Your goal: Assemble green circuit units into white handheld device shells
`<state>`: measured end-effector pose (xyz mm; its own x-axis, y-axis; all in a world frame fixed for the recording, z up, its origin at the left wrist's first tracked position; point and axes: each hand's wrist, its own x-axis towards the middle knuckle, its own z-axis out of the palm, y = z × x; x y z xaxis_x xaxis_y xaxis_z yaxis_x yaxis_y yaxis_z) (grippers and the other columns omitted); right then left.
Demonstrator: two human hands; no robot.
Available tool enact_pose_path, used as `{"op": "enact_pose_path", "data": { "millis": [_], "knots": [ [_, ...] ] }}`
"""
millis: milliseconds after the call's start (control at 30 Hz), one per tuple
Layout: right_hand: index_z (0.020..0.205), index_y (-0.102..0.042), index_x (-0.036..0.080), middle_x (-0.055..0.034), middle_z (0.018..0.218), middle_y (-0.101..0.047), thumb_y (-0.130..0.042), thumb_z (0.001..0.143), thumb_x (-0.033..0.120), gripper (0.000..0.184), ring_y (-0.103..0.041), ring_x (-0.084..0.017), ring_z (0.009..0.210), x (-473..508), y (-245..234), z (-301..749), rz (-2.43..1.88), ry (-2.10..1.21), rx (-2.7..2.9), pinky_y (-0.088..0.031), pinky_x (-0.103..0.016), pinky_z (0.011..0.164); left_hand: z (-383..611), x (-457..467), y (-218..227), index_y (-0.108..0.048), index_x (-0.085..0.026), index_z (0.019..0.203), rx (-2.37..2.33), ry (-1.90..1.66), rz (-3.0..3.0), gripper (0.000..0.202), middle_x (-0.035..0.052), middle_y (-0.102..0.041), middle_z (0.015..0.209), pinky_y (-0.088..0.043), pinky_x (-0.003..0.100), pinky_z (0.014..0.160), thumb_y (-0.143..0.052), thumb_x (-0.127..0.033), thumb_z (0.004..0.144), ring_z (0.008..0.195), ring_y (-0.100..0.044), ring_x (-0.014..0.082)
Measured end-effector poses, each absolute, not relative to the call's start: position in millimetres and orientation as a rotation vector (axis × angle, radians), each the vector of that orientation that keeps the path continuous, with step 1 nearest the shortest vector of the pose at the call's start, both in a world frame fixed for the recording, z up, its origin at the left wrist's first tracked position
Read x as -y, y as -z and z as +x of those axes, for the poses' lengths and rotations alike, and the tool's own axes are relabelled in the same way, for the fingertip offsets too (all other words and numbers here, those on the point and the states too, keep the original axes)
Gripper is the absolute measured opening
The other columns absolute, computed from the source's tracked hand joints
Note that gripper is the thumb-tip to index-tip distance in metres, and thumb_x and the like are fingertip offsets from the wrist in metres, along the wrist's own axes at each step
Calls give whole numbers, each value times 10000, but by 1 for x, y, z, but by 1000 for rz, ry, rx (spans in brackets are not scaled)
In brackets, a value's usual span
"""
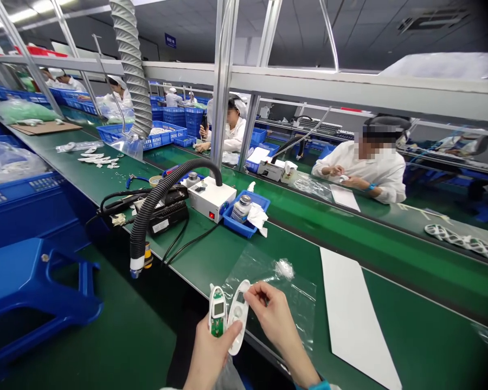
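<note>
My left hand [213, 346] is closed around two halves of a small white plastic device, held side by side. The left half is a white shell with a green circuit board [217, 325] and a small grey screen. Beside it is the oval white plastic cover [238, 330], which has a window and a round opening; my left thumb presses on it. My right hand [270, 309] pinches the cover's upper edge with thumb and forefinger. Whether anything thin lies between those fingertips is hidden. Under the hands, a clear plastic sheet [264, 271] lies on the green bench, with a crumpled clear wad [284, 268].
A white board [350, 309] lies to the right. Ahead stand a blue tray [246, 216] with a bottle and tissue, a white box [212, 197] and a black hose [140, 227]. A green conveyor [309, 216] runs behind. Co-workers sit across; a blue stool [28, 281] is at left.
</note>
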<state>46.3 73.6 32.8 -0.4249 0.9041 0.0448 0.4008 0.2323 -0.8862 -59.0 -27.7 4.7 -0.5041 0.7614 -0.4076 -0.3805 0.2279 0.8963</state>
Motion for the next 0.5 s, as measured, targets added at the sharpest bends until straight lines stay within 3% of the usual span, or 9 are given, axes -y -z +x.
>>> {"op": "enact_pose_path", "data": {
  "millis": [167,267,400,500],
  "knots": [
    [625,-526,189,39,557,-475,-598,789,321,222,-392,-123,527,-74,-29,50,-1185,-1188,1863,-312,-245,511,-53,23,-2,-648,-139,734,-1538,-1475,414,327,-94,-408,355,-196,189,313,-793,-403,607,309,-287,55],
    [670,-472,205,52,604,-457,-616,785,329,222,-400,-118,543,-70,-22,51,-1169,-1255,1780,-324,-238,523,-52,23,-1,-654,-134,753,-1528,-1485,405,353,-76,-468,393,-229,193,324,-801,-417,601,320,-303,55],
    [726,-397,227,71,635,-432,-626,783,309,251,-410,-110,545,-63,-10,48,-1121,-1406,1679,-327,-221,518,-54,24,4,-683,-118,772,-1471,-1553,441,364,47,-684,651,-446,234,495,-823,-395,582,528,-552,142],
    [748,-399,229,81,619,-422,-674,758,318,289,-401,-103,528,-57,-6,40,-1102,-1445,1534,-333,-211,510,-61,26,7,-698,-101,818,-1475,-1546,488,379,99,-725,770,-501,290,632,-816,-387,599,706,-626,224]
  ]
}}
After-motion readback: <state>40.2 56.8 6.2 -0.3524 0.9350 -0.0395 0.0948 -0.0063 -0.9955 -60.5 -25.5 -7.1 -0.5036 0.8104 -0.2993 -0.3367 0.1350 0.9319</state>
